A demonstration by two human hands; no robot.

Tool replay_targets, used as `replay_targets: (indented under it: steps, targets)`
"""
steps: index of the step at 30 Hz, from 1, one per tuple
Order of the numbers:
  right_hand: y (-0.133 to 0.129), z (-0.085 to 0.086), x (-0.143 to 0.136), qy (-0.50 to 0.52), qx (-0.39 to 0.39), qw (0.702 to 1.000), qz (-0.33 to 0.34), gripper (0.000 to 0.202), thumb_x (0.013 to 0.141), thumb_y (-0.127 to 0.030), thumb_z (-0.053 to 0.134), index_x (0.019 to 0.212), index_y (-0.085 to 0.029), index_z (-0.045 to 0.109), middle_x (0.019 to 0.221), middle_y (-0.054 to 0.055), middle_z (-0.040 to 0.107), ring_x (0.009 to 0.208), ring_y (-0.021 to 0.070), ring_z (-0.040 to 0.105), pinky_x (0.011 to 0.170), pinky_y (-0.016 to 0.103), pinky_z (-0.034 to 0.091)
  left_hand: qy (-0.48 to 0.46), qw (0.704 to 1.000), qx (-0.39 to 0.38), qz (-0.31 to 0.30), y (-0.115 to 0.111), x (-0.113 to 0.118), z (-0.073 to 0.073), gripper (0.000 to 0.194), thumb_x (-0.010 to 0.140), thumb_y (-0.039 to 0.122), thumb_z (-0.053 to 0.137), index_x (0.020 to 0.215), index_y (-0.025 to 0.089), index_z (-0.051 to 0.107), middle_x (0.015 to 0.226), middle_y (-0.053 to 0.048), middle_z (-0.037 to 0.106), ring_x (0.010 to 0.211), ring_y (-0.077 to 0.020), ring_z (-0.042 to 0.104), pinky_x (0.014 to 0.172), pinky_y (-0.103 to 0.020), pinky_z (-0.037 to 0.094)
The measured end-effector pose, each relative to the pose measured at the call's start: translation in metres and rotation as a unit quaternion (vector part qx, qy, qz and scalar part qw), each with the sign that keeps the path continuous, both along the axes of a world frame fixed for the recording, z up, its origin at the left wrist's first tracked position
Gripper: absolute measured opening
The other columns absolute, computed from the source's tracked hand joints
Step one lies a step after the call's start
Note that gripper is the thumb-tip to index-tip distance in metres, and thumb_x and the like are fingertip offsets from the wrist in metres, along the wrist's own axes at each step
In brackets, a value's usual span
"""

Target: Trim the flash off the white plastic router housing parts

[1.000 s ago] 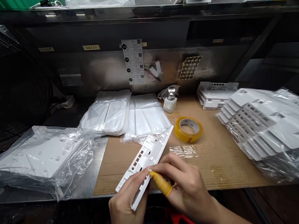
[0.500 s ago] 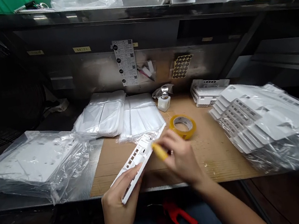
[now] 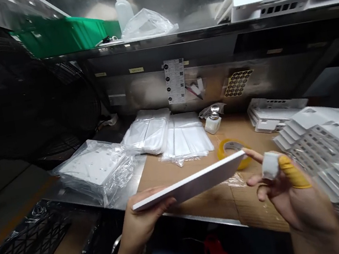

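My left hand (image 3: 148, 216) grips one end of a flat white plastic panel (image 3: 194, 183), tilted over the brown cardboard (image 3: 253, 208), with its smooth face towards me. At the panel's far right end, a fingertip of my right hand (image 3: 292, 193) touches or nearly touches the edge. The right hand's other fingers are spread, one with a yellow cover and one with a whitish wrap. Behind the panel's end lies a roll of yellow tape (image 3: 224, 149), partly hidden.
Clear plastic bags (image 3: 185, 135) lie in piles at the back, beside a pump bottle (image 3: 213, 123). Bagged white panels sit at left (image 3: 93, 164) and right (image 3: 329, 140). More white parts (image 3: 275, 112) stand at the back right. Overhead is a shelf (image 3: 193, 35) with a green bin (image 3: 61, 36).
The view has swung left. The panel has turned from its slotted side to its smooth face and lies flatter. My right hand has moved to the right and its fingers have spread.
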State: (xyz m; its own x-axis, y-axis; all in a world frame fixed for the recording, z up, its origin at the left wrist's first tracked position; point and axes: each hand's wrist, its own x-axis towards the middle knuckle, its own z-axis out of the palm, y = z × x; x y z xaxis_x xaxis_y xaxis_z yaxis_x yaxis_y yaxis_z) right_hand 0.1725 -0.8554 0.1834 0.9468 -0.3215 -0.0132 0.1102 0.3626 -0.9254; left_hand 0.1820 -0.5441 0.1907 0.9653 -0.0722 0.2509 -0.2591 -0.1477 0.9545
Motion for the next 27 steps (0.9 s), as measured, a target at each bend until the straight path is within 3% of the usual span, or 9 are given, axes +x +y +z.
replay_targets:
  steps: [4,7,10,14,16,18,21,24,27]
  targets:
    - [0.015,-0.005,0.006,0.042,0.051,0.995,0.071,0.036,0.090,-0.056,0.061,0.099,-0.024,0.072,0.118,0.012,0.074,0.073,0.0260,0.076,0.035,0.027,0.054,-0.013,0.999,0.016,-0.039,-0.005,-0.001,0.006,0.011,0.079,0.026,0.083,0.090,0.025,0.083,0.088,-0.004,0.082,0.079,-0.0237,0.077,0.074,-0.030,0.064]
    - [0.018,-0.012,0.007,0.042,0.082,0.995,0.047,0.030,0.086,-0.053,0.067,0.095,-0.025,0.074,0.088,0.006,0.076,0.069,0.0245,0.074,0.044,0.032,0.060,-0.005,0.998,0.014,-0.059,-0.004,-0.003,0.006,0.010,0.080,0.029,0.082,0.090,0.026,0.084,0.090,-0.005,0.082,0.079,-0.0231,0.076,0.073,-0.030,0.063]
    - [0.019,-0.020,0.004,0.005,0.085,0.996,0.010,0.023,0.086,-0.047,0.069,0.088,-0.024,0.073,0.068,0.002,0.067,0.056,0.0169,0.063,0.051,0.031,0.060,-0.015,0.996,-0.026,-0.085,-0.007,-0.005,0.000,0.031,0.076,0.052,0.082,0.096,0.027,0.083,0.098,-0.007,0.081,0.104,-0.0295,0.074,0.098,-0.039,0.057]
    - [0.024,-0.023,-0.005,-0.043,0.070,0.994,-0.069,0.019,0.085,-0.041,0.068,0.094,-0.025,0.072,0.058,-0.001,0.058,0.051,0.0168,0.056,0.050,0.034,0.056,-0.008,0.957,-0.289,-0.012,-0.022,-0.004,-0.009,0.085,0.072,0.089,0.051,0.133,0.032,0.067,0.152,-0.005,0.056,0.148,-0.0351,0.039,0.121,-0.049,0.036]
    - [0.026,-0.023,-0.010,-0.045,0.078,0.994,-0.059,0.019,0.088,-0.042,0.061,0.088,-0.025,0.069,0.052,-0.001,0.052,0.046,0.0184,0.054,0.048,0.037,0.054,0.106,0.909,-0.403,0.014,-0.028,-0.002,-0.010,0.081,0.087,0.084,0.033,0.143,0.031,0.057,0.156,-0.007,0.051,0.145,-0.0331,0.044,0.114,-0.051,0.043]
    - [0.024,-0.026,-0.012,-0.038,0.081,0.996,-0.023,0.022,0.092,-0.044,0.054,0.084,-0.026,0.064,0.050,-0.001,0.049,0.043,0.0187,0.053,0.043,0.035,0.049,0.226,0.878,-0.422,-0.030,-0.029,0.000,-0.008,0.066,0.097,0.068,0.037,0.142,0.025,0.057,0.144,-0.013,0.062,0.134,-0.0334,0.057,0.109,-0.052,0.047]
    - [0.013,-0.035,-0.013,-0.022,-0.021,0.999,0.022,0.017,0.092,-0.044,0.059,0.093,-0.028,0.062,0.063,0.000,0.061,0.046,0.0172,0.056,0.041,0.030,0.046,0.311,0.843,-0.419,-0.128,-0.025,0.002,0.000,0.054,0.093,0.048,0.053,0.135,0.015,0.061,0.127,-0.017,0.072,0.124,-0.0376,0.064,0.107,-0.056,0.047]
    - [0.000,-0.038,-0.017,-0.054,-0.216,0.974,-0.031,0.026,0.086,-0.041,0.071,0.108,-0.028,0.064,0.104,0.006,0.072,0.091,0.0251,0.071,0.077,0.038,0.059,0.337,0.812,-0.449,-0.159,-0.023,0.005,0.012,0.058,0.083,0.047,0.056,0.127,0.009,0.064,0.119,-0.020,0.074,0.117,-0.0418,0.067,0.106,-0.061,0.046]
    - [0.007,-0.024,-0.029,-0.115,-0.364,0.921,-0.071,0.029,0.089,-0.036,0.068,0.117,-0.028,0.066,0.124,0.008,0.065,0.118,0.0272,0.062,0.101,0.040,0.051,0.357,0.789,-0.479,-0.141,-0.027,0.011,0.018,0.057,0.078,0.045,0.057,0.121,0.008,0.066,0.113,-0.019,0.076,0.111,-0.0417,0.069,0.104,-0.061,0.047]
